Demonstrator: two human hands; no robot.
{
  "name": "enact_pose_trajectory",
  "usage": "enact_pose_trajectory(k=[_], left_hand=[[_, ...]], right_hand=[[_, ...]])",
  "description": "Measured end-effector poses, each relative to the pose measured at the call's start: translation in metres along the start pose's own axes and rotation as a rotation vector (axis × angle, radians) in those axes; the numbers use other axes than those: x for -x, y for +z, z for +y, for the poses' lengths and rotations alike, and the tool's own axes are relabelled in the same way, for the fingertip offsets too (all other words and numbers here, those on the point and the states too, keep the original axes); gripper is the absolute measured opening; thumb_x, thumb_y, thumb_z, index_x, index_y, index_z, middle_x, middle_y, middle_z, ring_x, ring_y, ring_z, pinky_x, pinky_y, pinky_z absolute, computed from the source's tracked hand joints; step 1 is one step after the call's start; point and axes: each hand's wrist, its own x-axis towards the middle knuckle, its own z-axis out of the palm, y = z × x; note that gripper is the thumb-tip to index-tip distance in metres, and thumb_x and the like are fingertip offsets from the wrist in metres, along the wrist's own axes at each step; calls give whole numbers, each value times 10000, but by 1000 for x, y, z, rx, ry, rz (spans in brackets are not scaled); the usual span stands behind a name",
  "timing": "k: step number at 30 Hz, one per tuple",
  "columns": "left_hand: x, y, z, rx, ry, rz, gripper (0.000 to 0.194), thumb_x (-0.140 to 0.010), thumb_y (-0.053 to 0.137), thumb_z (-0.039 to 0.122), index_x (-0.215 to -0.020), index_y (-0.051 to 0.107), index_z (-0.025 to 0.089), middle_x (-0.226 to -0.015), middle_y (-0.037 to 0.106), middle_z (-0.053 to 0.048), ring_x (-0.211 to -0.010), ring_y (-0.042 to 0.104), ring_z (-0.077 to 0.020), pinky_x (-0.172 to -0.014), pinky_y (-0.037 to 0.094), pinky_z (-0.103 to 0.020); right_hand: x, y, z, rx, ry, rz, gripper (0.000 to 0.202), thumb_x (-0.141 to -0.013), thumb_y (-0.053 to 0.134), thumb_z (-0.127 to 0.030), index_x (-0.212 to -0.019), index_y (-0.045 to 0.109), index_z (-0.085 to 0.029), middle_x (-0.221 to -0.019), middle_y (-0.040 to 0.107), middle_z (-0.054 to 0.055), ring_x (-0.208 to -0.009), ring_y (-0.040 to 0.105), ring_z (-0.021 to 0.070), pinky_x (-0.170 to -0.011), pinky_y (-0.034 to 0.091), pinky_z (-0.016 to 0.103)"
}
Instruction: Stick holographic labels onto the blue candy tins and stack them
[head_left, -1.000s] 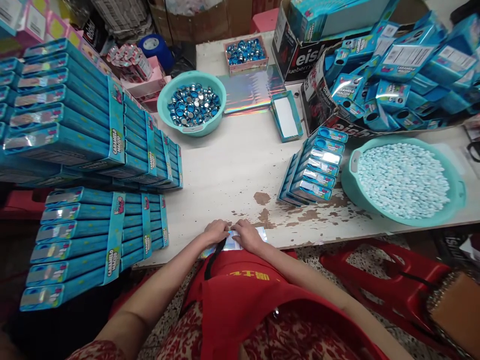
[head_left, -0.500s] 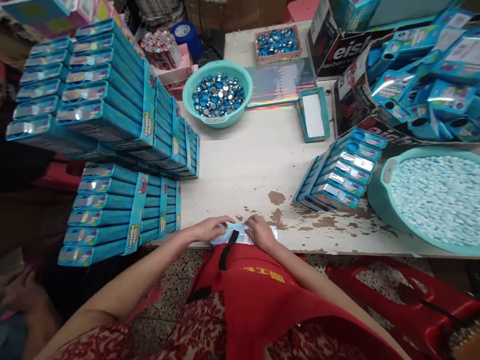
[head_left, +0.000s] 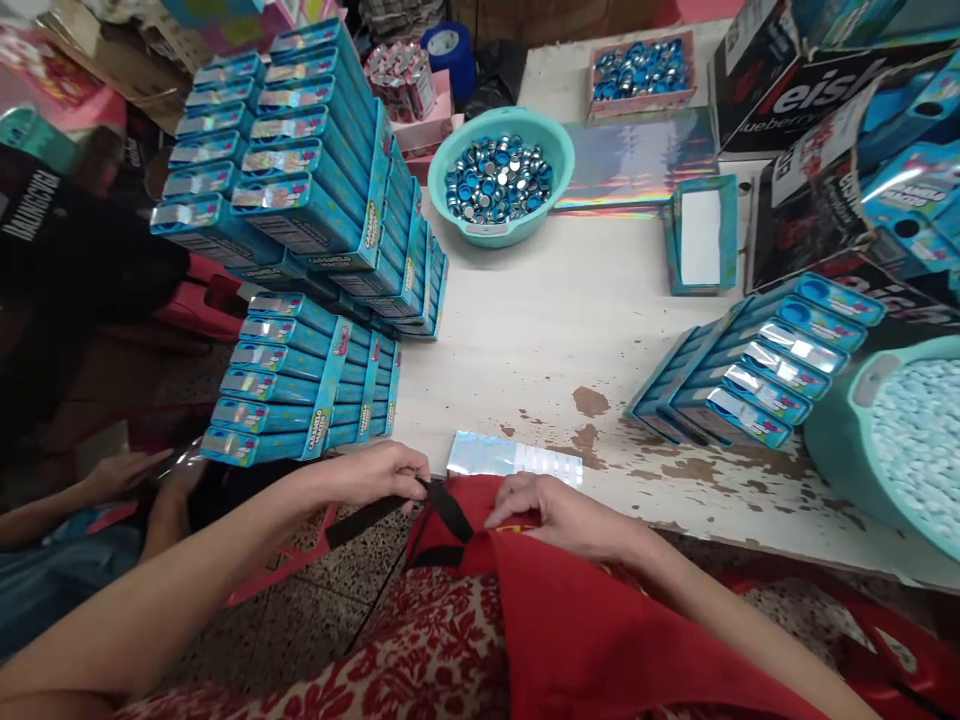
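Observation:
Just off the table's front edge, my left hand [head_left: 388, 472] is closed on a black strap [head_left: 452, 514] attached to a red apron [head_left: 577, 610]; the strap's tail hangs out to the left. My right hand [head_left: 553, 508] is bent over the apron's upper part, its fingertips pinching the red cloth near some yellow lettering. A shiny holographic sticker sheet [head_left: 484, 453] lies flat along the table edge, beyond both hands and touched by neither.
Blue candy boxes [head_left: 307, 215] are stacked at left. A teal basin [head_left: 499, 235] holds blue and silver caps. More boxes [head_left: 739, 375], an open tray [head_left: 701, 238] and a basin of pale candies [head_left: 915, 430] stand right. Another person's hands [head_left: 124, 478] show at lower left.
Both hands have left the sticker sheet and drawn back toward my body. My left hand has taken the black strap; my right has gone to the apron cloth. The view has swung left.

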Motion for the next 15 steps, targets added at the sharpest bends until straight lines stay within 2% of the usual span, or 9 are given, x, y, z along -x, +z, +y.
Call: enact_pose_trajectory(k=[3, 4, 5, 8, 10, 11, 13, 15], left_hand=[[14, -4, 10, 94, 23, 110, 160, -791, 481, 267, -866, 606, 201, -736, 637, 12, -692, 544, -128, -634, 374, -213], [17, -3, 14, 137, 12, 111, 172, -790, 492, 273, -893, 610, 202, -757, 639, 8, -695, 548, -129, -633, 385, -213], [20, 0, 16, 192, -8, 69, 178, -784, 510, 284, -902, 615, 201, -767, 637, 5, -681, 548, -127, -620, 396, -214], [27, 12, 22, 356, -80, -181, 163, -737, 589, 312, -829, 646, 190, -693, 603, 15, -571, 521, -112, -537, 415, -213], [29, 22, 23, 454, -87, -258, 173, -711, 622, 319, -808, 663, 182, -626, 562, 25, -515, 491, -101, -483, 407, -208], [28, 26, 25, 506, -77, -237, 189, -708, 628, 326, -816, 668, 176, -608, 548, 28, -497, 477, -96, -462, 398, -203], [26, 31, 28, 621, -43, -102, 242, -718, 622, 351, -873, 663, 170, -612, 548, 23, -487, 465, -90, -443, 385, -197], [22, 32, 34, 707, 22, 24, 273, -727, 620, 348, -934, 647, 171, -667, 579, 8, -544, 502, -99, -501, 419, -206]], right_hand=[[-2, -5, -10, 34, -25, -70, 187, -841, 547, -233, -943, 703, -222, -930, 643, 36, -875, 562, 145, -804, 426, 268], [-2, -7, -14, 38, -34, -90, 183, -839, 537, -219, -915, 704, -218, -909, 642, 34, -865, 560, 146, -790, 427, 264], [-2, -9, -18, 39, -40, -111, 181, -834, 531, -208, -893, 702, -217, -896, 640, 30, -856, 559, 146, -778, 428, 262], [4, -16, -30, 52, -31, -141, 191, -804, 534, -183, -903, 690, -233, -916, 643, 25, -856, 566, 158, -768, 430, 266], [10, -22, -37, 102, -11, -118, 209, -775, 547, -168, -917, 683, -240, -945, 646, 35, -867, 568, 174, -760, 429, 272], [13, -25, -40, 138, -1, -106, 219, -756, 554, -156, -915, 680, -238, -947, 648, 41, -859, 569, 180, -746, 428, 271], [18, -31, -44, 222, 32, -109, 244, -715, 561, -126, -906, 671, -232, -937, 650, 48, -821, 571, 185, -697, 421, 263], [21, -35, -46, 294, 81, -153, 269, -692, 554, -107, -909, 660, -227, -929, 651, 47, -775, 571, 179, -651, 408, 254]])
